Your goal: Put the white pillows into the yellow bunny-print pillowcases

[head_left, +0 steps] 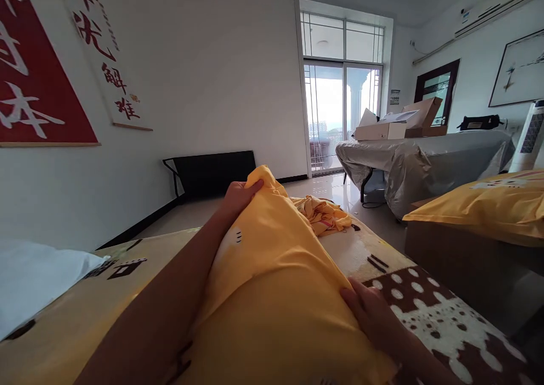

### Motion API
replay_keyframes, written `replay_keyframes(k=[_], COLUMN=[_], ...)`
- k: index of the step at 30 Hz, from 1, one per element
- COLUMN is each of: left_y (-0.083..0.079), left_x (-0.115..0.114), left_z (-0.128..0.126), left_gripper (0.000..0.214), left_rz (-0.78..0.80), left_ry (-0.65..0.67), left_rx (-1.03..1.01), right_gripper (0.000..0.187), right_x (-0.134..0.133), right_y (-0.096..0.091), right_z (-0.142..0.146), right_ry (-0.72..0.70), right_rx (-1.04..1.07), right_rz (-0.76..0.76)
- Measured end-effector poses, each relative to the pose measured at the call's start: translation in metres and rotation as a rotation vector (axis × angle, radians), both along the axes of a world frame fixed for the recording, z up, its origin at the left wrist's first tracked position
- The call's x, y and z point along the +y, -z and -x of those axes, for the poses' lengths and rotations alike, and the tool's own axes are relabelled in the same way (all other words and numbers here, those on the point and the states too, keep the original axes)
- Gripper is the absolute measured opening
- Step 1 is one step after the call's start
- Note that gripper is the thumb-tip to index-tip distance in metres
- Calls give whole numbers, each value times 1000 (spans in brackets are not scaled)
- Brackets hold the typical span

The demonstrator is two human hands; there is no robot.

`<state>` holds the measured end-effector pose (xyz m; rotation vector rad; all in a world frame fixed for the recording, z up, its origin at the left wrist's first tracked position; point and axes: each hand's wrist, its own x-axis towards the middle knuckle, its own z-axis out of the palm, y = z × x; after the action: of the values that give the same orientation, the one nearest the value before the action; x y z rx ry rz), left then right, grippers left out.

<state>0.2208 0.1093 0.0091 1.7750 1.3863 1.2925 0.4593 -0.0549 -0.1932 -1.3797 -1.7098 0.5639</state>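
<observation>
A yellow pillowcase (pixel 272 283) with a small printed cat-like face stretches up in front of me, its near part bulging; what fills it is hidden. At its raised far end, my left hand (pixel 243 195) pinches the gathered cloth, thumb on top. Lower down, the fingers of my right hand (pixel 372 308) are closed on the right edge of the same pillowcase. Beyond it, a crumpled yellow cloth (pixel 325 214) lies on the patterned blanket (pixel 414 286). To the left rests a white pillow (pixel 38 280).
Another yellow pillow (pixel 488 206) sits on a brown surface at the right. Behind it stands a plastic-covered table (pixel 459 153) with open cardboard boxes (pixel 382 130). A black folded frame (pixel 215 172) leans against the wall. Glass sliding doors (pixel 325 113) are at the back.
</observation>
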Motion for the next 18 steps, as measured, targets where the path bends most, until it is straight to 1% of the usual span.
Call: replay_keyframes(k=[2,5,7,8,9,10,11,12,13,14,15,17,18], left_y=[2,-4,-11,-16,-21,-25,-30,-33,-36,-38,-39,-38,-36], left_x=[-2,-5,-10,-12,-15,-18,-21,-25,-27,-30,-31,-33,-34], left_z=[-4,-8,-5,-3,0,3,4,4,1,-5,-12,-31,-40], left_gripper=[46,45,44,44,43,42,42,41,41,41,41,39,38], left_rz=[9,59,122,157,191,220,240,255,265,266,260,239,213], left_ry=[13,86,146,176,205,236,266,297,328,348,360,384,389], left_rx=[-9,11,34,39,37,29,15,4,-3,-7,-1,33,59], right_gripper=[41,43,39,35,30,25,22,19,17,16,21,32,36], right_x=[-2,1,5,7,8,10,11,14,19,25,32,51,61], right_y=[20,47,55,55,50,41,28,10,-10,-32,-53,-91,-104], right_z=[0,-5,-21,-32,-46,-59,-69,-76,-76,-69,-56,-15,9], right_ry=[-39,-89,-161,-210,-258,-302,-336,-346,-341,-325,-254,-207,-181], right_rx=[22,67,46,5,-60,-135,-197,-217,-185,-81,81,375,483], right_rz=[16,39,95,155,236,324,402,444,437,382,260,9,-63])
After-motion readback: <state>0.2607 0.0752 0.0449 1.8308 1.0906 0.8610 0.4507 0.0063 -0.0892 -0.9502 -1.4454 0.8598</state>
